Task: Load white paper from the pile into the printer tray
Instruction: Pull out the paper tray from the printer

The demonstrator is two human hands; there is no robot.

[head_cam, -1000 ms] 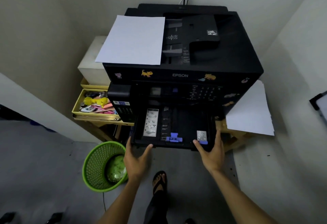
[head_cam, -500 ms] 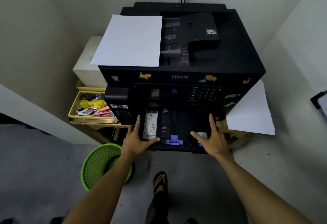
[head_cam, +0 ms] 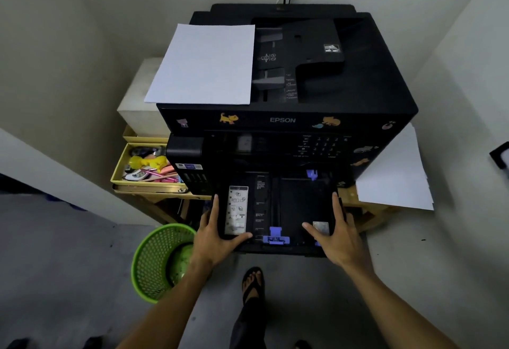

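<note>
A black Epson printer (head_cam: pixel 371 95) stands on a wooden stand. Its black paper tray (head_cam: pixel 297 200) sticks out of the front, holding no paper, with blue guides showing inside. My left hand (head_cam: pixel 217 238) grips the tray's front left corner, thumb on the inner floor. My right hand (head_cam: pixel 336 238) grips the front right corner the same way. A pile of white paper (head_cam: pixel 203 65) lies on the printer's lid at the left. More white sheets (head_cam: pixel 396 175) lie on the stand to the printer's right.
A green mesh bin (head_cam: pixel 154 260) stands on the floor just left of the tray. A yellow box of stationery (head_cam: pixel 143 167) and a white box (head_cam: pixel 140 112) sit left of the printer. Walls close in on both sides. My sandalled foot (head_cam: pixel 252 285) is below the tray.
Both hands went from just touching the tray's front edge to gripping its two front corners. The tray now shows further out, with a blue guide visible at its back.
</note>
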